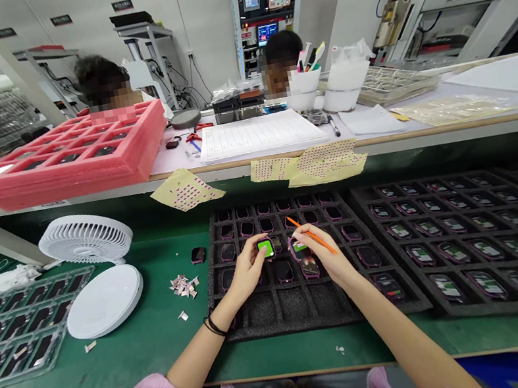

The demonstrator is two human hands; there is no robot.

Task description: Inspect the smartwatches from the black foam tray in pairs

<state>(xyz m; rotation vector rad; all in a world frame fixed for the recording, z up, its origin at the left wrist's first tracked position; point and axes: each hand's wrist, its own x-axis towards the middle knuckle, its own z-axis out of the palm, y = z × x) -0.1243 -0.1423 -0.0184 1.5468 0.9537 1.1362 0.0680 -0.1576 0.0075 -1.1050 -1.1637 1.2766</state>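
My left hand [247, 268] pinches a small rounded watch case [265, 248] with a bright green screen, holding it over a black foam tray [287, 313]. My right hand [324, 254] grips a thin orange stick [315, 235] between its fingers. Its fingertips are at the edge of a second purple-rimmed watch case [299, 247] with a green screen, and that case appears tilted up out of its pocket. Several more watch cases sit in the tray's pockets, and a loose one [197, 255] lies on the green mat [166, 351] left of the tray.
A second black foam tray [481, 262] of watch cases lies to the right. On the left are a white fan [85, 240], a clear plastic tray [19, 330] and paper scraps [185, 286]. A shelf ahead holds a pink foam tray [63, 161], and two co-workers sit beyond it.
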